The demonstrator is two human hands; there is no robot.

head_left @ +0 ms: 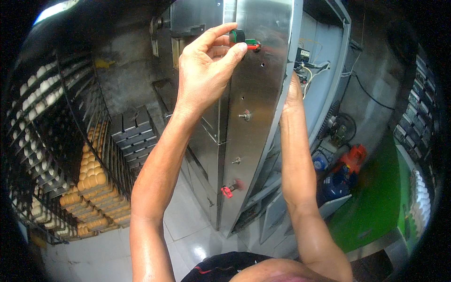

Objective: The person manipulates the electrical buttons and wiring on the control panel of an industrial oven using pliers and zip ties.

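Note:
My left hand [206,66] is raised in front of a tall stainless steel panel [260,94]. Its thumb and fingers pinch a small round black-and-green part [237,36]. Just beside the fingertips, a red-and-green piece [253,44] sits at a hole near the panel's top; whether the two are joined I cannot tell. My right hand [293,94] reaches behind the panel's right edge into an open grey electrical compartment [322,42]. Its fingers are hidden there, near white wires [307,77] and a small black component [303,54]. Lower on the panel are two bare metal stems and a red valve handle [228,191].
At the left, dark racks [70,108] carry trays of pale dough pieces and browned bread rolls [91,174]. A blue-and-orange machine [343,174] stands behind the compartment at the right. Further right are a green surface [376,202] and stacked egg trays [419,199].

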